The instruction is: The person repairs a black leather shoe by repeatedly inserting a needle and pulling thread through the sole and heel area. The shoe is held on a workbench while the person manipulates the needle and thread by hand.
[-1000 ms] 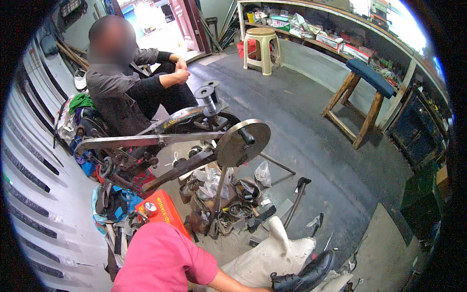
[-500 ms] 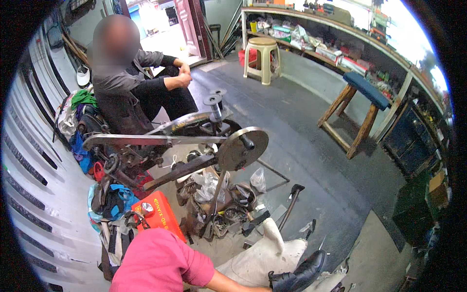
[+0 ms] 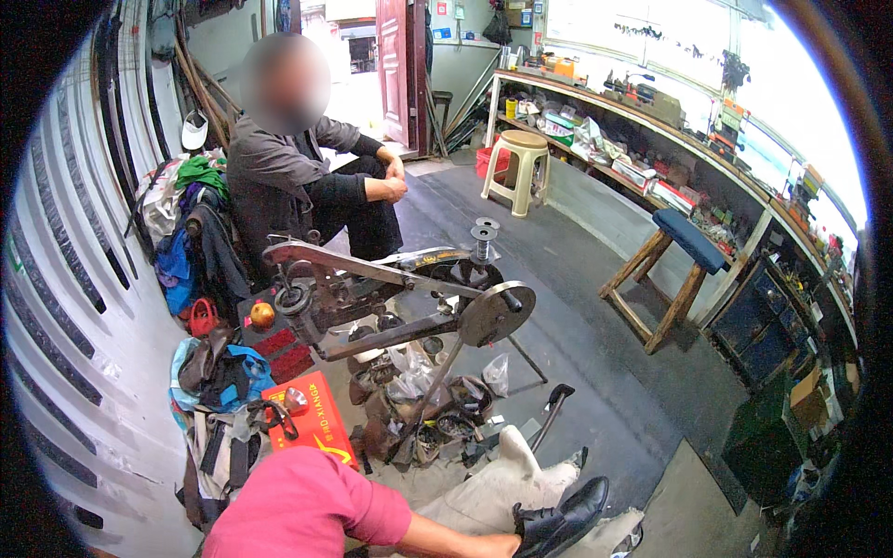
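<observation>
My left arm, in a pink sleeve, reaches in from the bottom edge. My left hand (image 3: 500,547) is at the opening of a black leather lace-up shoe (image 3: 564,517) and holds it tilted, toe pointing up and right. The fingers are hidden by the shoe and the picture's edge. Under and behind the shoe spreads a pale, stained cloth (image 3: 493,493). My right hand is out of view. Ahead stands a hand-cranked shoe-sewing machine (image 3: 409,279) with a large metal wheel (image 3: 498,314) and a thread spool on top.
Bags of small parts (image 3: 419,437) and a hammer-like iron tool (image 3: 553,414) lie below the machine. At left are an orange-red box (image 3: 312,418) and piled bags. A person (image 3: 279,177) sits behind the machine. Stools (image 3: 516,172) and a cluttered workbench (image 3: 651,112) line the right.
The view has tilted upward and turned left, so the scene sits lower and further right. My left hand stays at the shoe, whose angle changes little. The seated person's hands remain together.
</observation>
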`<state>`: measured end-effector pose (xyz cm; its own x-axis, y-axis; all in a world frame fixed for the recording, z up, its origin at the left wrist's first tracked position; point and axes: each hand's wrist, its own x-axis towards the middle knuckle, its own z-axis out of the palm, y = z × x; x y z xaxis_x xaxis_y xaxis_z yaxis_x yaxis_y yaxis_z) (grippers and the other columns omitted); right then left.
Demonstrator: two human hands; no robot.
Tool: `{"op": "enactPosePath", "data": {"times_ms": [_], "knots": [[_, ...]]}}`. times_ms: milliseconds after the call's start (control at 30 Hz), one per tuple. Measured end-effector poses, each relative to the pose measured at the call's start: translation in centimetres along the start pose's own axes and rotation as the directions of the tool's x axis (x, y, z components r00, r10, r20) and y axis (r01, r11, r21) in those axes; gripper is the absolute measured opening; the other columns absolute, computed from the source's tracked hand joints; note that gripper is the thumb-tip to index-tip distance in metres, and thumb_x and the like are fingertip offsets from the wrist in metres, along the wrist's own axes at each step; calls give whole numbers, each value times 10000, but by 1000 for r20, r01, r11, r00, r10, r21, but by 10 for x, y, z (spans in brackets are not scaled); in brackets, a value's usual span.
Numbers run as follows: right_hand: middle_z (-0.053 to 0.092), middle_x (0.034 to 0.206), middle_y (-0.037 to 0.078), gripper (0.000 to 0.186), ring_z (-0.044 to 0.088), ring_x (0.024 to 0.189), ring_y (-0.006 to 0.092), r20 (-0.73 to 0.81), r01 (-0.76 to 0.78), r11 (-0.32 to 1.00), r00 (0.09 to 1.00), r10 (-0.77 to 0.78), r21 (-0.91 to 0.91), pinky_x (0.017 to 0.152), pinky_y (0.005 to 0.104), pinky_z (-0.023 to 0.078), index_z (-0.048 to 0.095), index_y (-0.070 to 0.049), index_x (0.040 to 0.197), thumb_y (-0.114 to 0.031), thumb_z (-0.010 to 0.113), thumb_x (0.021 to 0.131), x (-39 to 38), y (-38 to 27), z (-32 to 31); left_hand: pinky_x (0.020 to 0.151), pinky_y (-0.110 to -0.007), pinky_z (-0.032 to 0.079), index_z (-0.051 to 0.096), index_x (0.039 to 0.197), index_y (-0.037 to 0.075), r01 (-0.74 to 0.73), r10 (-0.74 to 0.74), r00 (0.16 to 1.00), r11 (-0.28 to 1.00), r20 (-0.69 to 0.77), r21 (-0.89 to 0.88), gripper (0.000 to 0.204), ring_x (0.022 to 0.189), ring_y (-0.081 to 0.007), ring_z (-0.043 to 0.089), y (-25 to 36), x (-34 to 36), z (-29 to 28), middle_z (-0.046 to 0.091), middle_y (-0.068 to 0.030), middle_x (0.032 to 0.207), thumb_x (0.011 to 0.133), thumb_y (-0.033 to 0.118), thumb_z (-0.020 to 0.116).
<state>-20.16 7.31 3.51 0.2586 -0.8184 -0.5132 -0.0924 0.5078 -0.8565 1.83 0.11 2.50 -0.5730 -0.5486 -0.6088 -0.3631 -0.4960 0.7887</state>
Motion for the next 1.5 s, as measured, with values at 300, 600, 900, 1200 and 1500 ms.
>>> {"op": "enactPosePath", "data": {"times_ms": [300, 600, 900, 1200, 1500], "knots": [[608, 672, 1, 89, 494, 501, 62, -152, 27, 975, 986, -62, -220, 428, 226, 377, 658, -62, 1003, -128, 673, 946, 14, 5, 7, 666, -382, 529, 684, 917, -44, -25, 23, 1000, 994, 17, 109, 301, 772, -230, 685, -16, 44, -3, 711, -135, 799, 704, 136, 799], [624, 675, -10, 91, 494, 511, 57, -84, -80, 997, 993, 78, -12, 449, 215, 377, 668, -72, 999, -140, 681, 940, 18, -7, -5, 644, -361, 523, 700, 882, -15, -116, 117, 993, 983, 1, 141, 274, 739, -210, 679, -16, 47, -4, 712, -108, 781, 723, 178, 813], [651, 681, 20, 134, 513, 528, 60, -34, -19, 1000, 999, 20, 21, 496, 204, 381, 653, -58, 1043, -132, 686, 937, 10, 12, -23, 775, -378, 483, 578, 1112, 18, -519, 521, 853, 848, 9, 109, 248, 818, -179, 589, -34, 30, -9, 651, -83, 867, 943, 198, 609], [649, 662, 14, 123, 438, 485, 24, 10, 104, 994, 995, -104, 17, 457, 189, 315, 664, -58, 1043, -118, 676, 937, 7, 21, -34, 712, -506, 514, 617, 819, 30, -323, 590, 807, 427, 10, 844, 209, 847, -392, 659, -27, 33, -5, 652, -196, 862, 798, 233, 664], [650, 663, 27, 137, 517, 499, 71, -14, 83, 996, 996, -83, 15, 472, 206, 385, 661, -43, 1035, -132, 679, 933, 0, 21, -46, 720, -381, 500, 576, 815, 40, -744, 855, 501, 504, -134, 438, 253, 870, -252, 624, -31, -16, -21, 630, -124, 1080, 900, 255, 679]]}}
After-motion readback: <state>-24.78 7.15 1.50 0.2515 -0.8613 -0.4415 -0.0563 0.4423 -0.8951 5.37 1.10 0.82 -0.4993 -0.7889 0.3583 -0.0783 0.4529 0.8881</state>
